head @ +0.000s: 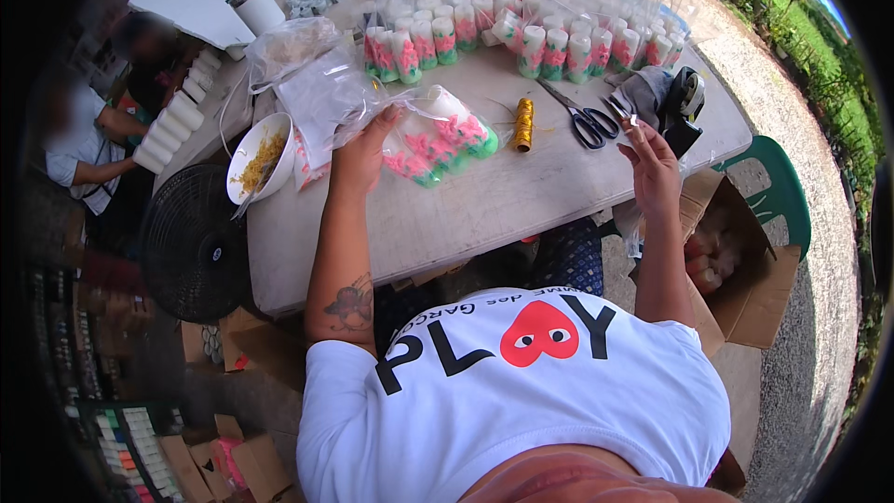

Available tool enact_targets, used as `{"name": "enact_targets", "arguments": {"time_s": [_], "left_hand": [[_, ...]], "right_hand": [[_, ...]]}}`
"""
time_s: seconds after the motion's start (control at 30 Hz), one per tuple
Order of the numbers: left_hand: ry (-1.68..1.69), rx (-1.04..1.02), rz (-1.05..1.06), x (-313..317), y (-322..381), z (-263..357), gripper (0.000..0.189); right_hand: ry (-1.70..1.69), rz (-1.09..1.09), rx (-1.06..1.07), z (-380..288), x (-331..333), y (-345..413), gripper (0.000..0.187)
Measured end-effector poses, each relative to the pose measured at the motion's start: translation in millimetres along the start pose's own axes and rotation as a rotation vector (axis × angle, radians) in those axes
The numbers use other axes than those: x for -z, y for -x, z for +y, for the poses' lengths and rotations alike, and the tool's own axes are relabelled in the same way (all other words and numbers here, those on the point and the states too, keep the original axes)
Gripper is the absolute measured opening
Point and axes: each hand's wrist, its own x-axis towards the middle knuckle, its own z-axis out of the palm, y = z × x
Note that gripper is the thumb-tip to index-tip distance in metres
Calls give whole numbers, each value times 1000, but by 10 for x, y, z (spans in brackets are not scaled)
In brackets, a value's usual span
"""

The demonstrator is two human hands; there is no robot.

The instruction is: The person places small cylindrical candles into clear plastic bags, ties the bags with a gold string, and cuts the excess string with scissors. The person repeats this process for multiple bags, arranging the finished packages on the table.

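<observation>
My left hand [367,147] grips the gathered neck of a clear plastic bag [412,103]. Inside that bag, several white pillar candles [447,129] with pink flower relief and green bases lie tilted on the table. Raised over the table's right side, my right hand [649,161] pinches a small whitish piece [633,121], too small to identify, between thumb and fingertips. Just left of this hand lie dark-handled scissors [590,126], blades partly apart. A spool of gold ribbon or cord [524,126] stands between the bagged candles and the scissors.
Bagged candles [552,49] crowd the table's [447,223] far side. A black tape dispenser [688,94] rests by a grey cloth [646,87]. At left are a white bowl [279,171] with a fork and a black fan [199,244]. Two people sit beyond; an open carton [758,293] is at right.
</observation>
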Motion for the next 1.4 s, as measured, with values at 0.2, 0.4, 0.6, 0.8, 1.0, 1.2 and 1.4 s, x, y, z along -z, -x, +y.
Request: {"name": "enact_targets", "arguments": {"time_s": [0.2, 0.4, 0.6, 0.8, 1.0, 1.2, 1.4], "left_hand": [[-315, -39, -20, 74, 80, 167, 30], [-242, -68, 13, 116, 154, 306, 29], [232, 121, 88, 50, 216, 155, 32], [231, 145, 158, -187, 261, 70, 31], [251, 225, 225, -107, 194, 11, 30], [-309, 58, 285, 87, 165, -39, 38], [-761, 33, 238, -26, 178, -237, 27]], "right_hand": [[-72, -562, -372, 223, -1097, -84, 21], [64, -701, -532, 288, -1285, -150, 22], [-478, -716, -550, 676, -1436, 172, 34], [-441, -474, -371, 857, -1575, 305, 43], [-240, -428, -378, 713, -1068, 108, 25], [1212, 722, 610, -338, 409, -401, 30], [403, 473, -311, -399, 1106, -727, 41]]}}
